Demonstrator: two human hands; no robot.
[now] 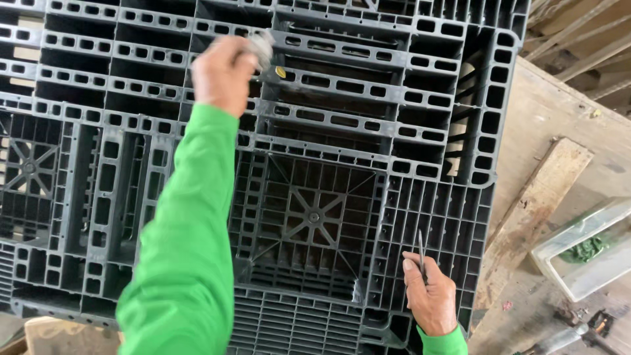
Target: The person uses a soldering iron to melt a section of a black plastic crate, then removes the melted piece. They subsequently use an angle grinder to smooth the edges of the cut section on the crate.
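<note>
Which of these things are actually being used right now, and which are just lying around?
In use:
left hand gripping a blurred grey tool
right hand holding a thin metal rod
black plastic pallet

Lying about:
wooden plank
white tray

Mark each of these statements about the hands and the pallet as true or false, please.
1. The left hand is raised over the black plastic pallet and grips a small grey object. True.
2. The right hand is empty. False: it holds a thin dark metal rod against the pallet.
3. Both sleeves are green. True.
4. The pallet is made of wood. False: it is dark moulded plastic with a grid of ribs.
5. A pale rectangular container lies to the right of the pallet. True.
</note>
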